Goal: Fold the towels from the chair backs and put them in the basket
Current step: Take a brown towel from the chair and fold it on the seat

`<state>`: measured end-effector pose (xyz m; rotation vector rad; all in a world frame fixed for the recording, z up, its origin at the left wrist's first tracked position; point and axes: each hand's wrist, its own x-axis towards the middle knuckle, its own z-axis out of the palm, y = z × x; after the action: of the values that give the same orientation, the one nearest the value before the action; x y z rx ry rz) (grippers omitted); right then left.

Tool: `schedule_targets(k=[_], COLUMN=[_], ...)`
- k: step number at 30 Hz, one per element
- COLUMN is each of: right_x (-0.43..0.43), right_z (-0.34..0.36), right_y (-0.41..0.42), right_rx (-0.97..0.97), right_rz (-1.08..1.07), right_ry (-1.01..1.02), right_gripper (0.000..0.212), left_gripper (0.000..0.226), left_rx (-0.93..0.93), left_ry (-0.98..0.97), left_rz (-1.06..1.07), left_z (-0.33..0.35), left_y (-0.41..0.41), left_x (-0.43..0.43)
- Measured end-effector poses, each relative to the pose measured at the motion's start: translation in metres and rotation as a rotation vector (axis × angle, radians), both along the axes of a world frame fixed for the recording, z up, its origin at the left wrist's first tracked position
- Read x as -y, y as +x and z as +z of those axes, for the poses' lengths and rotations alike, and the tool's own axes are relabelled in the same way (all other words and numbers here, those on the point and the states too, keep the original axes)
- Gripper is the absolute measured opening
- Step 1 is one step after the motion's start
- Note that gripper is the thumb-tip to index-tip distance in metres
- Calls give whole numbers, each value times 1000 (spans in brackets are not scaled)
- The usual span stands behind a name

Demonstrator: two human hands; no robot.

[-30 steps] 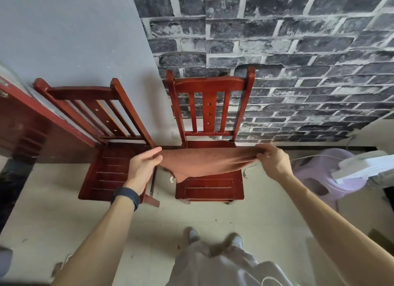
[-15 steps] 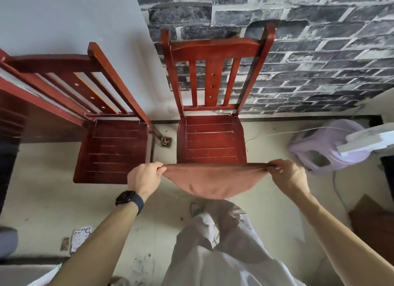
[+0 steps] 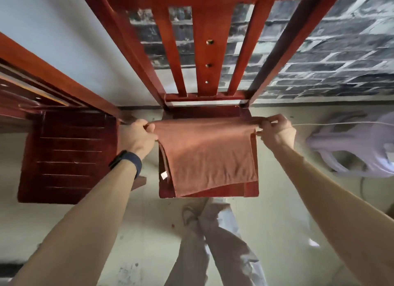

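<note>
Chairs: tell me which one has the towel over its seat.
The chair straight ahead, against the brick wall: the brown towel covers its seat. The seat of the left chair is bare.

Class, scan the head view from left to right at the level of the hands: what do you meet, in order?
dark red chair seat → left hand → brown towel → right hand → pale purple plastic item
</note>
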<state>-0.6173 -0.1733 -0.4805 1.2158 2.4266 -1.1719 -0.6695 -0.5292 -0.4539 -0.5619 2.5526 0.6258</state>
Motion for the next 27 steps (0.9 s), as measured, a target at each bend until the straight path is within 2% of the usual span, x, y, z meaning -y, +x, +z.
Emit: schedule_targets(k=[2, 3, 5, 7, 9, 13, 15, 18, 22, 24, 27], right_x=[0, 0, 1, 3, 6, 15, 22, 30, 30, 29, 26], right_z=[-29, -41, -60, -75, -86, -107, -117, -132, -140, -137, -118], right_y=[-16, -23, -32, -33, -19, 51, 93, 126, 128, 125, 115], right_rx=[-33, -52, -85, -53, 81, 421, 534, 540, 479, 475, 433], right_rz=[-81, -123, -192, -173, -55, 84, 100, 91, -6, -101, -317], right_ry=[-59, -85, -149, -214, -183, 20, 22, 35, 5, -109, -356], right_gripper=[20, 17, 20, 47, 67, 56, 52, 37, 30, 31, 27], left_gripper=[2, 3, 27, 55, 66, 45, 42, 40, 22, 17, 14], left_rx=[-47, -81, -127, -86, 1, 187, 288, 347, 254, 247, 289], left_ry=[196, 266, 369, 476, 482, 122, 51, 46, 49, 112, 318], left_rz=[170, 231, 290, 292, 279, 195, 203, 231, 165, 202, 370], left_z=[-29, -42, -64, -82, -97, -119, -129, -144, -160, -160, -145], left_y=[-20, -28, -40, -40, -20, 60, 100, 137, 147, 147, 141], left_x=[-8, -12, -17, -19, -19, -14, -15, -19, -18, -13, -7])
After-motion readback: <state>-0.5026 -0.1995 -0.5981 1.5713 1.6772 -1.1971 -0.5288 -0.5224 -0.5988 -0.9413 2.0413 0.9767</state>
